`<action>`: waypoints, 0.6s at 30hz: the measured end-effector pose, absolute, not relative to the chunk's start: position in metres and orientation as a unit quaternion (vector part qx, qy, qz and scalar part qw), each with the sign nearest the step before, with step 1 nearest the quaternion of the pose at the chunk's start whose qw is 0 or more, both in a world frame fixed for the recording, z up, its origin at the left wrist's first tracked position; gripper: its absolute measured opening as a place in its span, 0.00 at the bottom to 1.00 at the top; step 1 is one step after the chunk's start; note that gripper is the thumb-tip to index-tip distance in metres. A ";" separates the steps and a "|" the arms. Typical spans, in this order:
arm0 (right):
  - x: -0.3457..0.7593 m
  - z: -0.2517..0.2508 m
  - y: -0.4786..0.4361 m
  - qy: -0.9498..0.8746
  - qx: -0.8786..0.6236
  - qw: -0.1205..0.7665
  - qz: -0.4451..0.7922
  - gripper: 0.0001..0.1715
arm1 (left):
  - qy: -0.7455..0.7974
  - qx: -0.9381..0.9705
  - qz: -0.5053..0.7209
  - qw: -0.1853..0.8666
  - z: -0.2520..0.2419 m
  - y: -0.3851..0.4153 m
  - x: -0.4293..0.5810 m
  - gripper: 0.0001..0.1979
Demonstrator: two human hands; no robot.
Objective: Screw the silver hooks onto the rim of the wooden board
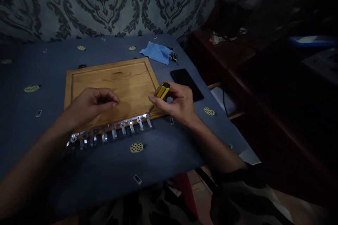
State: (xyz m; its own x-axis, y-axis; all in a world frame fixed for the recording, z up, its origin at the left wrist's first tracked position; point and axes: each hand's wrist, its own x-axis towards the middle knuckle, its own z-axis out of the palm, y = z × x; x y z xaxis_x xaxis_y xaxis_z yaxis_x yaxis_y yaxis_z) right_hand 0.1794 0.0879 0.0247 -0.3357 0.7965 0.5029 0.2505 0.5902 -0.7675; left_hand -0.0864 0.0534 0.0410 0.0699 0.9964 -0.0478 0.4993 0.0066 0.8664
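A yellow and black screwdriver [163, 91] is gripped in my right hand [179, 102]. Its shaft slants down to the right end of a shiny metal hook rail [123, 126]. That rail, with several hooks pointing toward me, runs along the near edge of a wooden board [113, 77] with a raised frame. Above the board's left front part is my left hand [92, 105], thumb and fingers drawn together. Whatever it may pinch is too small to make out.
A blue cloth [157, 52] lies behind the board, with keys [174, 57] beside it. To the right rests a dark phone-like slab [187, 83]. The patterned blue tablecloth [105, 175] covers the table. A dark reddish wooden furniture edge [224, 56] stands farther right.
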 end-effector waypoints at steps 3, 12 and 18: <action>0.179 0.025 0.088 -0.763 -0.330 0.468 0.302 0.20 | 0.585 0.635 0.275 0.424 0.027 0.054 -0.087 0.11; 0.179 0.026 0.088 -0.765 -0.334 0.465 0.295 0.21 | 0.580 0.683 0.219 0.387 0.019 0.057 -0.077 0.13; 0.179 0.026 0.088 -0.767 -0.331 0.462 0.299 0.20 | 0.598 0.711 0.234 0.286 0.025 0.057 -0.071 0.15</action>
State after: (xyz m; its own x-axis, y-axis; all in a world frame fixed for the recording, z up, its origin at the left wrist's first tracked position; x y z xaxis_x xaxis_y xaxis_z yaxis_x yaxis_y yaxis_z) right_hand 0.1786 0.0878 0.0262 -0.3539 0.7837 0.5104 0.2318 0.6022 -0.7640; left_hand -0.0712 0.0566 0.0252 0.1760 0.9843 -0.0094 0.7171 -0.1216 0.6863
